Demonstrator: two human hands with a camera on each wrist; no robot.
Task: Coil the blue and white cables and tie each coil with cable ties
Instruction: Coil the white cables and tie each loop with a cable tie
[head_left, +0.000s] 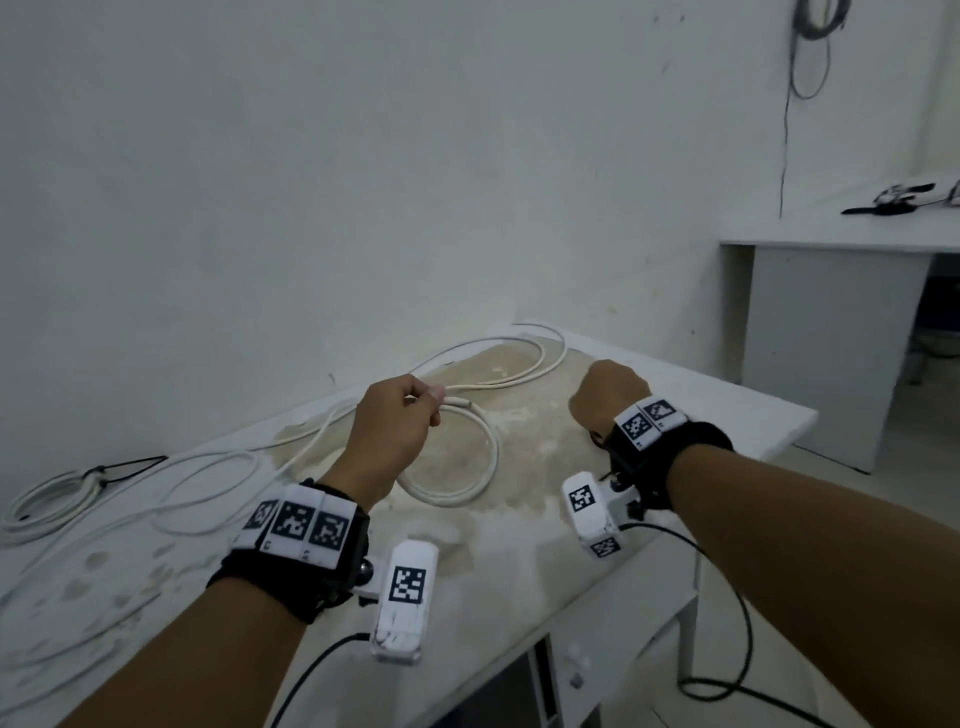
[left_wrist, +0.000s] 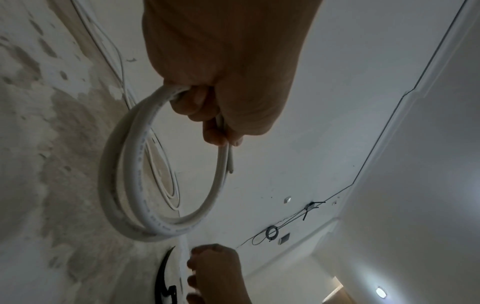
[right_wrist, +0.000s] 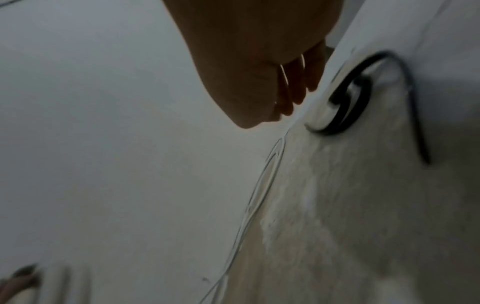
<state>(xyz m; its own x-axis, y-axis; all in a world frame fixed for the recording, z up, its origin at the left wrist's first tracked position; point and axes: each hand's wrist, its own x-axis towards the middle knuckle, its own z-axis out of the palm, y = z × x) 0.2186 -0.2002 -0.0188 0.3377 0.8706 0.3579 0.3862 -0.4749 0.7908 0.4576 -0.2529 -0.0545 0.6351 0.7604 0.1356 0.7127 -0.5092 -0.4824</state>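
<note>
My left hand (head_left: 410, 410) grips a small coil of white cable (head_left: 467, 488) above the table; its cut end (head_left: 460, 401) sticks out past my thumb. In the left wrist view the coil (left_wrist: 124, 185) hangs as two or three turns from my curled fingers (left_wrist: 207, 107). The remaining white cable (head_left: 208, 467) trails loosely across the table to the left and back. My right hand (head_left: 608, 395) hovers over the table's right part, its fingers (right_wrist: 298, 88) hanging loosely just beside a curled black cable tie (right_wrist: 345, 107), not touching it. No blue cable is in view.
A second white coil (head_left: 57, 499), bound with a black tie (head_left: 130, 465), lies at the table's far left. The stained white table (head_left: 701, 410) stands against a white wall. Another white desk (head_left: 831, 234) with small items stands to the right.
</note>
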